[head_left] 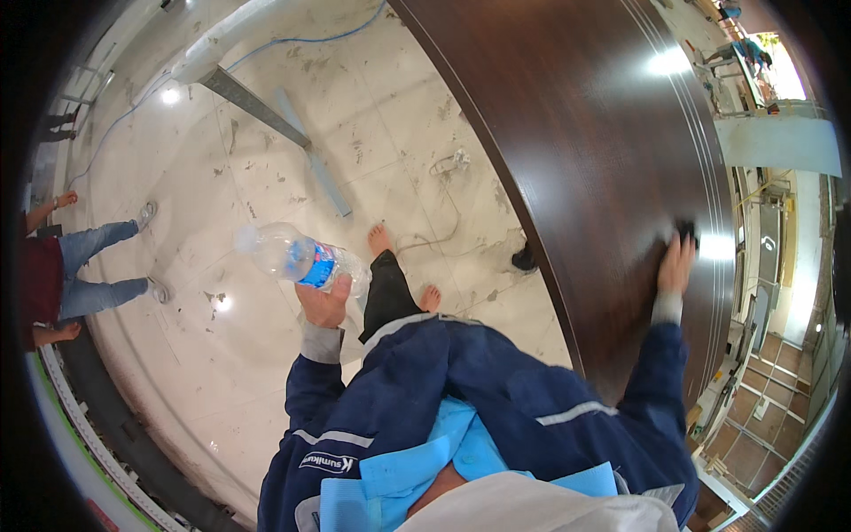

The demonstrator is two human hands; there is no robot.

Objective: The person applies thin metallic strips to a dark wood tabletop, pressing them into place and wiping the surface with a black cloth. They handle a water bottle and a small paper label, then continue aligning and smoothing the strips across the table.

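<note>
The left hand [324, 304] grips a clear plastic bottle [303, 256], perhaps sparing the brown wooden panel [592, 168] where the right hand [675, 264] holds a black pad [687, 230].

Left fingers [312, 300] curled, right arm [657, 363] outstretched

Blue hose [326, 38], grey strip [329, 183] on scuffed pale floor [226, 363]; co-worker [42, 275] at far left.

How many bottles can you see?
1: the clear plastic bottle with the blue label, held in the person's left hand. More could be hidden in the cluttered background.
</note>
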